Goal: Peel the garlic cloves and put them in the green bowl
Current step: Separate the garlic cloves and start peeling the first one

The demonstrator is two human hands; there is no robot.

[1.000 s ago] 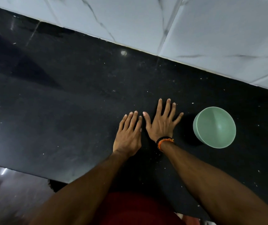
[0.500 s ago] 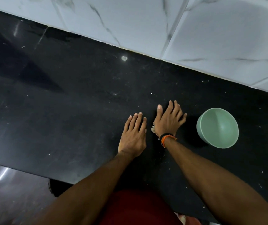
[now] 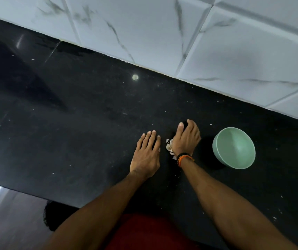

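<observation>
My right hand (image 3: 186, 139) lies on the black counter with its fingers curled in over the garlic (image 3: 169, 146), whose pale papery skin shows at the hand's left edge. The cloves themselves are hidden under the palm. My left hand (image 3: 147, 156) rests flat on the counter just left of it, fingers straight, holding nothing. The green bowl (image 3: 234, 147) stands to the right of my right hand and looks empty.
The black stone counter (image 3: 72, 123) runs left to right, with a white marble-tiled wall (image 3: 216, 42) behind it. Small white flecks of skin lie scattered on the counter. The counter's front edge is near my body, bottom left.
My right hand went from flat with spread fingers to curled over the garlic, and pale skin now shows at its edge. The left hand has stayed flat.
</observation>
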